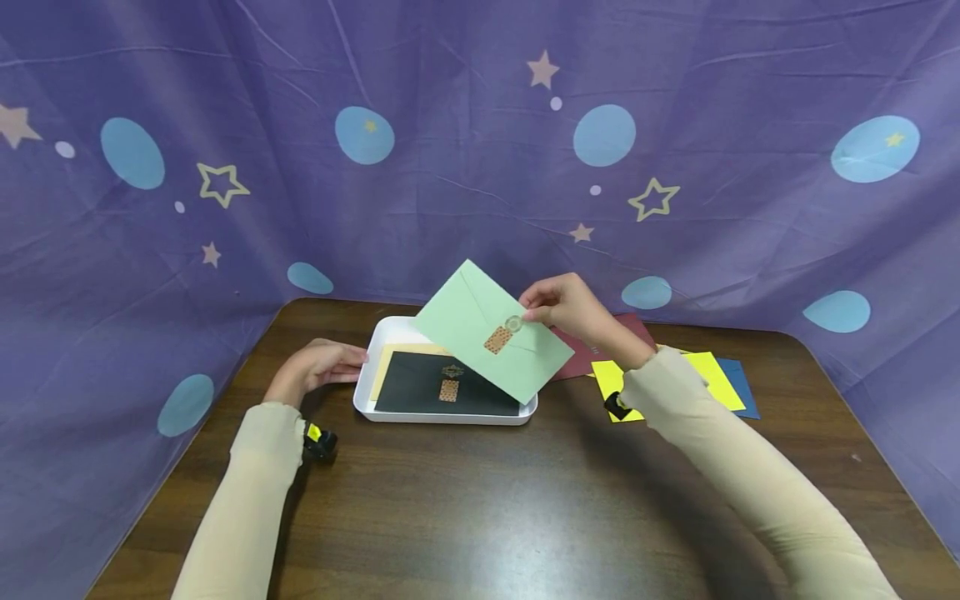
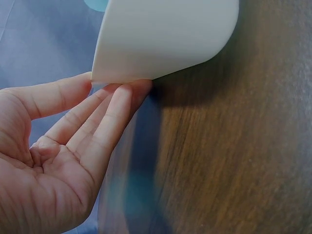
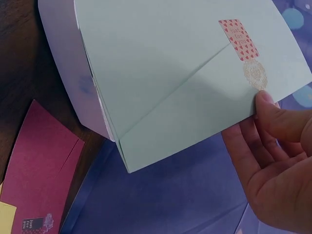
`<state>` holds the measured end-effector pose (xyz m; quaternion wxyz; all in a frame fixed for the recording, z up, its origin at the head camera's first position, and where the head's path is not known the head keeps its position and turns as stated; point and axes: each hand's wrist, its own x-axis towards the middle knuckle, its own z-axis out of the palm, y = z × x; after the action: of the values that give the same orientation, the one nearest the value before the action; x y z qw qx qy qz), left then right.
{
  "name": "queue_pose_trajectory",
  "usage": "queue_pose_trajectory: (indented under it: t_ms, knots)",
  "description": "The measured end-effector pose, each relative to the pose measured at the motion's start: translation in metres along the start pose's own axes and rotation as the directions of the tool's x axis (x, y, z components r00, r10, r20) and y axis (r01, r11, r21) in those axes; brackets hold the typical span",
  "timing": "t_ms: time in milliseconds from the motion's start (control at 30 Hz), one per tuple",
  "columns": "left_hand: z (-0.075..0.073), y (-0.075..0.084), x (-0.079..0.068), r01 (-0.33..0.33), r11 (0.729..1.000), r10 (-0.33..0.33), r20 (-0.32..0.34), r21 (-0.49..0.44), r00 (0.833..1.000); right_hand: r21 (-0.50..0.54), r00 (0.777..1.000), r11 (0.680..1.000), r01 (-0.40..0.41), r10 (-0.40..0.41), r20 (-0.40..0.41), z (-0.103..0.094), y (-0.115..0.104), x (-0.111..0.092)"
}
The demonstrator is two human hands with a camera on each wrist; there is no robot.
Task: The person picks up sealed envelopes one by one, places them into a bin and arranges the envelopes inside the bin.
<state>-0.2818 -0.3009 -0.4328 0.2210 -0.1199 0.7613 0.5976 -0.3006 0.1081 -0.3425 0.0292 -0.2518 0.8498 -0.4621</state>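
Observation:
My right hand (image 1: 570, 307) pinches a pale green envelope (image 1: 465, 312) by one long edge, thumb beside its round gold seal. A small heart-patterned "just for you" sticker (image 3: 238, 39) sits next to that seal in the right wrist view. The envelope slants over the right part of a white tray (image 1: 405, 329). Inside the tray lie a black envelope (image 1: 412, 387) with a gold emblem and sticker, and a cream envelope (image 1: 381, 363) partly beneath it. At the tray's left end, my left hand (image 2: 73, 141) holds the rim, thumb at the edge and fingertips against the outer wall.
Right of the tray lies a dark red envelope (image 1: 577, 360), partly behind my right hand. Bright yellow envelopes (image 1: 716, 379) and a blue envelope (image 1: 742, 390) overlap farther right, partly covered by my right sleeve. A purple star-printed curtain (image 1: 465, 125) hangs behind the brown wooden table (image 1: 420, 500).

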Motion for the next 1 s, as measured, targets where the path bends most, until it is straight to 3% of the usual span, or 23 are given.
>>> queue_pose_trajectory:
  t_ms: [167,400,733,1000]
  knots:
    - [0.0,0.0,0.0,0.007,1.0,-0.007,-0.008,-0.008,1.0,-0.058,0.995,0.997,0.057,-0.052,0.085,0.011,-0.005,0.005]
    - [0.0,0.0,-0.002,-0.005,1.0,0.005,0.012,-0.006,1.0,-0.114,0.971,0.988,0.105,-0.077,0.225,0.027,-0.011,0.006]
    - [-0.001,0.0,-0.003,-0.004,1.0,0.004,0.008,-0.013,1.0,-0.217,0.948,0.956,0.195,-0.127,0.293,0.048,-0.016,0.013]
    - [-0.001,-0.001,-0.001,-0.004,1.0,0.004,0.01,-0.018,1.0,-0.245,0.939,0.945,0.217,-0.133,0.318,0.06,-0.018,0.021]
